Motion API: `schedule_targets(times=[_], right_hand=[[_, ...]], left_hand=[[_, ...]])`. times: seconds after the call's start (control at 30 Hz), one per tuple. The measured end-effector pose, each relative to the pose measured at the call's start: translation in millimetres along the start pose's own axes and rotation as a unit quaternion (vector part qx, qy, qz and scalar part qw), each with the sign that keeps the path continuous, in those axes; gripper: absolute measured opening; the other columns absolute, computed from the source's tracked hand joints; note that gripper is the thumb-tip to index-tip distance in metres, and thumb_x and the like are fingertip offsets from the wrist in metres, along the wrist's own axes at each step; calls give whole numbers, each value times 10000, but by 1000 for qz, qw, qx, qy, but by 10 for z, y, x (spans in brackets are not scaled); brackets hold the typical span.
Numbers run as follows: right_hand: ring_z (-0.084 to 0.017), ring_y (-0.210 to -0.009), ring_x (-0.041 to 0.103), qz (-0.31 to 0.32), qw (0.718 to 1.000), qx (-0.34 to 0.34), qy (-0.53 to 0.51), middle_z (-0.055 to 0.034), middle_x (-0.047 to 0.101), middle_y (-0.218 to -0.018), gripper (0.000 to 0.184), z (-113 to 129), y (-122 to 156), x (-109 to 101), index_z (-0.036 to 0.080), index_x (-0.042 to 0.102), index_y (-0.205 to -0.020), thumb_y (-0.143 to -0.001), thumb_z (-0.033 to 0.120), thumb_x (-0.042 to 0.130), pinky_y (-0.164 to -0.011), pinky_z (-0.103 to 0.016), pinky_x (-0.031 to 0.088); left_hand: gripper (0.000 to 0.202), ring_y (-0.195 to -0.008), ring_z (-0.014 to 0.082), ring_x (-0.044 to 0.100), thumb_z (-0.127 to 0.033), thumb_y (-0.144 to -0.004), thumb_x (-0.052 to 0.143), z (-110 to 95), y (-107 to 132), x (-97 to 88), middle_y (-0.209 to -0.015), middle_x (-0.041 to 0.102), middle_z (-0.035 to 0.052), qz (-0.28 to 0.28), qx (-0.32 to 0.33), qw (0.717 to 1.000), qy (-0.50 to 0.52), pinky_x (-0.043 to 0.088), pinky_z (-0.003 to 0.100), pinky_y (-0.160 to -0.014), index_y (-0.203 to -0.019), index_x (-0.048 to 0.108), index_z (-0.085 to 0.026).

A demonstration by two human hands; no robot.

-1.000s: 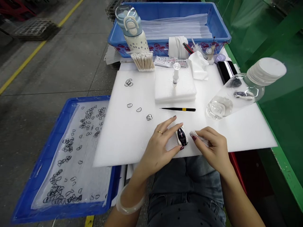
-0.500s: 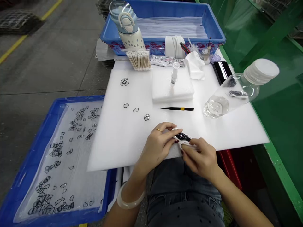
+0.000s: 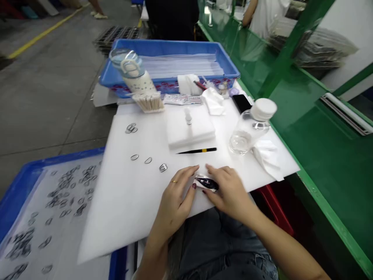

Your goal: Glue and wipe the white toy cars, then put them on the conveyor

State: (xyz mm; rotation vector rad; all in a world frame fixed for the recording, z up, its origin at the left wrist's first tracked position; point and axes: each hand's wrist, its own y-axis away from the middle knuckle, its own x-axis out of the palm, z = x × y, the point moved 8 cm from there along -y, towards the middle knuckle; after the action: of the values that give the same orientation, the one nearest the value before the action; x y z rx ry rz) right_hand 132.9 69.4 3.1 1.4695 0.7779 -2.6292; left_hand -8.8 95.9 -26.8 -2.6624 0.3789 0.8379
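A small glossy black oval piece with a pale surround lies near the front of the white foam sheet, between my hands. My left hand is at its left end, thumb tip at the edge and fingers apart. On the other side my right hand has its fingers spread, with the thumb close to the piece's lower edge. Above them lie black tweezers with a yellow band. A crumpled white cloth rests right of the clear bottle. Several thin black rings lie to the left.
A foam block carries a small clear syringe-like tube. Behind are cotton swabs, a tumbler, a black phone and a blue bin. A blue-rimmed tray of rings stands left. Other people appear at the back.
My right hand has let go of the white cloth, which now lies right of the bottle. Both hands' fingers have spread around the black piece. The view has tilted up and turned right.
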Motion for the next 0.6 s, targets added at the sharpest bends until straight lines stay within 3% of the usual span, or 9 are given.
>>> schedule_targets(times=[0.07, 0.1, 0.13, 0.2, 0.3, 0.33, 0.4, 0.5, 0.6], right_hand=[[-254, -871, 640, 5, 1000, -1, -1, -116, 729, -1024, 438, 19, 24, 88, 129, 513, -1350, -930, 247, 554, -751, -415, 511], [-248, -870, 641, -11, 1000, 6, 3, -108, 728, -1019, 438, -71, 83, 7, 146, 508, -1360, -933, 239, 546, -762, -415, 505], [-242, -879, 645, -35, 999, 26, 12, -100, 723, -1026, 445, -239, 183, -150, 169, 507, -1365, -929, 247, 555, -778, -414, 503], [-241, -905, 653, -115, 987, 101, 57, -89, 710, -1041, 457, -772, 506, -661, 215, 535, -1342, -893, 275, 598, -788, -403, 505], [-243, -765, 640, -212, 906, 321, 178, -94, 711, -967, 455, -1806, 1189, -1550, 202, 613, -1227, -795, 338, 659, -705, -393, 485], [-241, -709, 624, -218, 868, 393, 214, -104, 714, -913, 430, -2094, 1387, -1781, 188, 633, -1177, -775, 334, 671, -654, -378, 456], [-244, -669, 607, -203, 825, 466, 247, -149, 703, -833, 322, -2452, 1553, -2062, 164, 669, -1048, -764, 315, 676, -591, -364, 395], [-296, -844, 644, -197, 820, 476, 249, -246, 684, -903, 341, -2516, 1238, -2077, 93, 659, -1058, -843, 353, 611, -653, -384, 404], [-298, -1026, 640, -159, 859, 439, 209, -241, 669, -1124, 426, -2340, 445, -1657, 88, 593, -1200, -901, 390, 561, -804, -394, 461]], left_hand=[[386, -1176, 258, 614, -235, -965, 479, 32, 15, -16, -1282, 623, 70, -11, -5, 1000, -22, 533, 436, -1005, -1342, 552, -276], [381, -1174, 264, 615, -260, -964, 487, 55, 26, -18, -1284, 623, 66, -15, -11, 999, -31, 562, 417, -952, -1337, 560, -285], [377, -1176, 270, 613, -281, -962, 495, 83, 40, -16, -1295, 618, 61, -17, -20, 999, -35, 595, 381, -861, -1330, 571, -297], [359, -1178, 281, 608, -317, -955, 514, 136, 71, 10, -1316, 607, 50, -11, -38, 999, -36, 594, 281, -618, -1302, 604, -322], [326, -1175, 287, 596, -349, -944, 530, 163, 100, 51, -1315, 608, 42, 4, -40, 998, -40, 478, 202, -410, -1246, 653, -339], [320, -1175, 289, 593, -356, -941, 535, 162, 100, 56, -1306, 613, 41, 6, -38, 998, -43, 476, 200, -404, -1233, 664, -341], [310, -1177, 294, 588, -373, -932, 546, 163, 87, 54, -1294, 623, 41, 8, -41, 998, -43, 502, 207, -418, -1210, 681, -345], [304, -1179, 304, 592, -401, -922, 564, 178, 57, 61, -1303, 625, 37, 22, -61, 997, -43, 545, 225, -444, -1193, 692, -351], [288, -1169, 304, 606, -402, -921, 572, 194, 51, 50, -1297, 632, 24, 26, -65, 995, -76, 557, 228, -452, -1177, 695, -359]])
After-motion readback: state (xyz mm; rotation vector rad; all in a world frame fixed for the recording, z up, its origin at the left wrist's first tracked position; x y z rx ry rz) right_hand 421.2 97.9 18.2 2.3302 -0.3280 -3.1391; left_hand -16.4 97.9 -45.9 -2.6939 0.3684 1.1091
